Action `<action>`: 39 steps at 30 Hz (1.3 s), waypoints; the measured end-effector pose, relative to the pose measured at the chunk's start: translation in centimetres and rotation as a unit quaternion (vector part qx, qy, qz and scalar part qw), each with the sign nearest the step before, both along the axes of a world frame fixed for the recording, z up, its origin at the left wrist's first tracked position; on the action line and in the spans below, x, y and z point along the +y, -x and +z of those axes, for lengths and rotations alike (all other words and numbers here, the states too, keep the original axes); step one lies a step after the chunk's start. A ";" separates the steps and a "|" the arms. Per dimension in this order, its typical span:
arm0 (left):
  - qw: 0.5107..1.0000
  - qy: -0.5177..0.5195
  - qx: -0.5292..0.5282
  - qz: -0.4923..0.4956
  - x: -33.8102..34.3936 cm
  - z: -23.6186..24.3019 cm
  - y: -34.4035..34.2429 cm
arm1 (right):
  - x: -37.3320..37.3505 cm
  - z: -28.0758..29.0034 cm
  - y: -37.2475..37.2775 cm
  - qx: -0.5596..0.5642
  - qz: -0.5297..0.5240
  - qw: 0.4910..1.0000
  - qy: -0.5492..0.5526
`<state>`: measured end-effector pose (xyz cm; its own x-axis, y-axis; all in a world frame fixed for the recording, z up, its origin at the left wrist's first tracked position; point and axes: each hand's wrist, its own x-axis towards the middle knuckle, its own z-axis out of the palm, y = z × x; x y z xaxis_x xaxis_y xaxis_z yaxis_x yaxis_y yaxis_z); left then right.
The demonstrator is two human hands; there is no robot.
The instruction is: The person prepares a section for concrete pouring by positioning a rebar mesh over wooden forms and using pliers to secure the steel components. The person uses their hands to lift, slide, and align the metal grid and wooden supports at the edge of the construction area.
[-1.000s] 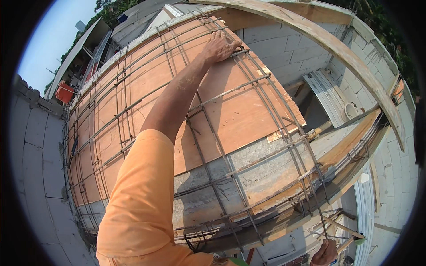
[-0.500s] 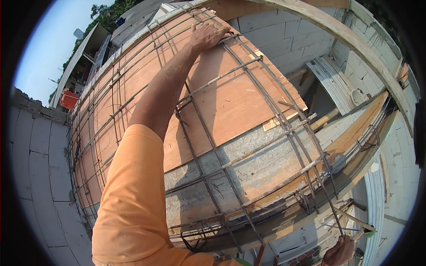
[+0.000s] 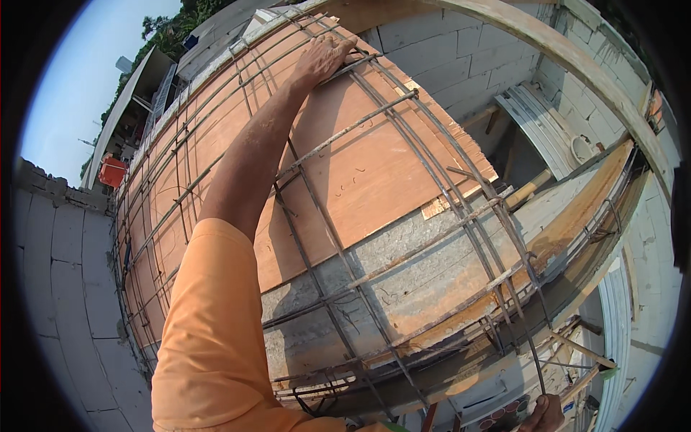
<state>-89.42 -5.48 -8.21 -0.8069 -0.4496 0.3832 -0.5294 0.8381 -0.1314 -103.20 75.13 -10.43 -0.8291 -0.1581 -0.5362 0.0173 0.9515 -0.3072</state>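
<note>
A rebar grid [image 3: 374,273] lies over an orange-brown plywood form [image 3: 374,173] and a grey concrete strip [image 3: 432,266]. My left arm, in an orange sleeve, stretches far up across the grid. My left hand [image 3: 324,57] rests palm down at the grid's far end, fingers curled over a cross bar [image 3: 360,61]. My right hand [image 3: 543,416] shows only partly at the bottom edge. It is closed around the lower end of a long steel bar [image 3: 529,338] that runs up along the grid's right side.
White block walls [image 3: 65,288] stand to the left and at the back right [image 3: 453,57]. A curved timber beam [image 3: 576,57] arches over the right side. Below the form's right edge is a drop to a lower floor with boards [image 3: 540,122]. A red container [image 3: 113,171] sits far left.
My left hand has slid a little to the left along the far end of the grid. My right hand has come further into view at the bottom edge.
</note>
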 end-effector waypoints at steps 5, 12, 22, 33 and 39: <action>0.977 -0.134 0.103 0.130 2.3 1.5 1.5 | -0.1 0.1 0.3 -0.003 -0.010 1.000 0.003; 0.970 -0.106 0.145 0.162 2.1 1.8 0.6 | -0.6 0.1 -1.2 -0.042 -0.018 0.999 0.017; 0.969 -0.126 0.150 0.149 2.9 2.7 0.9 | -0.7 0.5 -1.5 -0.069 -0.044 0.996 0.024; 0.940 -0.171 0.286 0.073 2.7 1.5 1.3 | -0.9 1.1 -1.3 -0.081 -0.040 0.995 0.041; 0.950 -0.097 0.254 0.153 2.1 1.2 1.2 | -1.5 1.4 -1.1 -0.093 -0.043 0.993 0.057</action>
